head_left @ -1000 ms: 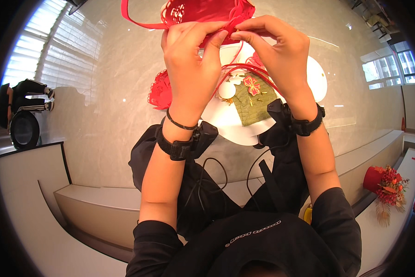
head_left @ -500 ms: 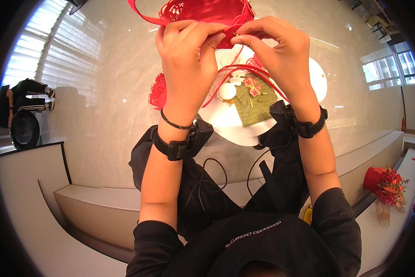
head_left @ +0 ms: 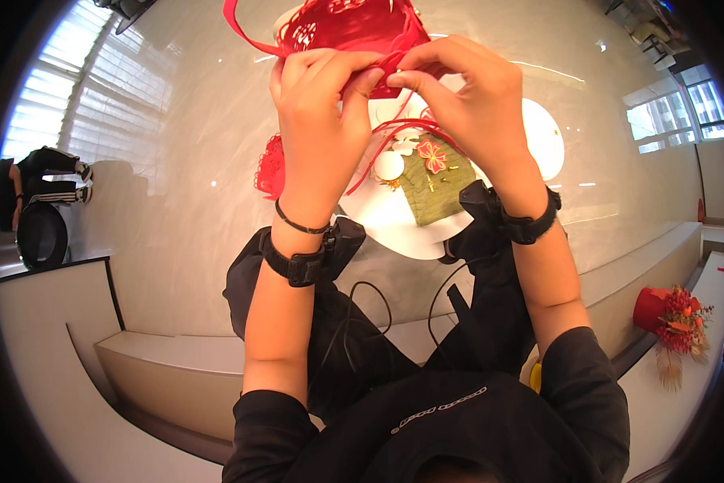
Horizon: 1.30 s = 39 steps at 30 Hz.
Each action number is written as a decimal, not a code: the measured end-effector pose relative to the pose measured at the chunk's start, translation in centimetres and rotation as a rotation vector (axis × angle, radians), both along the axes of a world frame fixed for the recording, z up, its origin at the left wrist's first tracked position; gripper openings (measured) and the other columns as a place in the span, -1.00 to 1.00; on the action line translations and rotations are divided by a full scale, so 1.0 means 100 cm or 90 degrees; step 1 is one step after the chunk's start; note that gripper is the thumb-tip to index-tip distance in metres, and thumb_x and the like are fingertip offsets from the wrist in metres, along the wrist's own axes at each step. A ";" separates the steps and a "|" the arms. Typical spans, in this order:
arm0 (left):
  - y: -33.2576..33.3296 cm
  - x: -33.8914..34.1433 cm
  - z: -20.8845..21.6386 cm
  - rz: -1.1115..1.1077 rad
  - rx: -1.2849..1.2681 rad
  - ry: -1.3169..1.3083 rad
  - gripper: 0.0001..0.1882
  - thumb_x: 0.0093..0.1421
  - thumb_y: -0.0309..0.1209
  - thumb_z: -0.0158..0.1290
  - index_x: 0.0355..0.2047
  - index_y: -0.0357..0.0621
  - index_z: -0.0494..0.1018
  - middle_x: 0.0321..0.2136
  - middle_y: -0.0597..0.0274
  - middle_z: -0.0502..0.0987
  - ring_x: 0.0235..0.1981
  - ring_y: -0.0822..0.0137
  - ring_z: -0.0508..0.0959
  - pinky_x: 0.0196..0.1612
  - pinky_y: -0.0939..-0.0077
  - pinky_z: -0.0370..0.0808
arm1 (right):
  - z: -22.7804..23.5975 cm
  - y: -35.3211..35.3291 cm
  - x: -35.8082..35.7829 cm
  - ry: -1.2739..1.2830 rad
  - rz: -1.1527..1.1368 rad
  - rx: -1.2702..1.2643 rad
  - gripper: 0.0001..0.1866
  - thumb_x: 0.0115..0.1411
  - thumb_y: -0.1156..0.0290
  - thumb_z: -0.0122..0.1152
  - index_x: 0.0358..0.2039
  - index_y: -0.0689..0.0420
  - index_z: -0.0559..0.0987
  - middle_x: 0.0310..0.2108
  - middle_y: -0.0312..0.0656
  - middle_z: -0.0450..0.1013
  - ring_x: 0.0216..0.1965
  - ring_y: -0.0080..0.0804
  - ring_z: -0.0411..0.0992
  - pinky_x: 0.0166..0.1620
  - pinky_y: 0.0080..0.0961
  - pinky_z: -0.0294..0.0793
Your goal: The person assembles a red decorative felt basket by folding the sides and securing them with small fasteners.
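Note:
A red cut-out felt basket (head_left: 354, 32) with a long red strap hangs at the top of the view, its mouth toward me. My left hand (head_left: 322, 105) is closed on the basket's near edge, thumb and forefinger pinching it. Close beside, my right hand (head_left: 479, 105) is closed in a pinch at the same edge; a tiny pale thing shows at its fingertips, too small to name. Below the hands, a green cloth (head_left: 434, 189) lies on a round white table (head_left: 394, 229). On the cloth rest a red flower ornament (head_left: 432, 157) and several small gold pieces.
Red cords (head_left: 378, 153) arch over the table beside a white disc (head_left: 389, 165). Another red cut-out piece (head_left: 271, 167) lies left of my left wrist. A red flower pot (head_left: 652, 310) stands on the right ledge. At the far left, a person (head_left: 44, 181) is near a black round seat (head_left: 41, 237).
Both hands and the basket have shifted slightly left and down in the view. The right fingertips have come closer to the left ones. Both pinches stay closed.

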<state>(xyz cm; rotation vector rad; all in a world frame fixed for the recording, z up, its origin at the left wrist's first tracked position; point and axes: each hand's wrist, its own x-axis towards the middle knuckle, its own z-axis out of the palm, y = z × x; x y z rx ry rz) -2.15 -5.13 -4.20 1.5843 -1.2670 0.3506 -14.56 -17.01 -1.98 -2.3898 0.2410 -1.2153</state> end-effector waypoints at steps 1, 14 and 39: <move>0.001 0.001 0.002 -0.002 0.006 -0.004 -0.81 0.10 -0.55 0.23 -0.23 -0.18 0.62 -0.27 0.17 0.59 -0.17 0.26 0.52 -0.11 0.43 0.46 | 0.002 0.000 0.000 0.010 -0.004 -0.024 -0.84 -0.02 0.52 0.46 -0.43 0.21 0.63 -0.47 -0.23 0.57 -0.49 -0.45 0.52 -0.37 -0.57 0.50; 0.025 0.004 0.023 -0.135 0.087 0.013 -0.81 0.06 -0.46 0.28 -0.28 -0.16 0.58 -0.33 0.20 0.55 -0.20 0.18 0.49 -0.02 0.34 0.36 | 0.017 0.039 -0.027 0.023 -0.035 0.071 -0.84 -0.01 0.52 0.40 -0.42 0.22 0.57 -0.48 -0.12 0.48 -0.46 -0.21 0.48 -0.37 -0.40 0.45; 0.188 -0.151 0.082 -0.059 0.104 0.126 -0.74 0.12 -0.51 0.19 -0.14 -0.15 0.59 -0.14 0.09 0.57 -0.07 0.11 0.54 0.37 -0.18 -0.06 | 0.075 0.204 -0.156 0.042 -0.073 0.253 -0.85 0.05 0.52 0.41 -0.34 0.19 0.64 -0.40 -0.17 0.57 -0.41 -0.32 0.54 -0.37 -0.51 0.49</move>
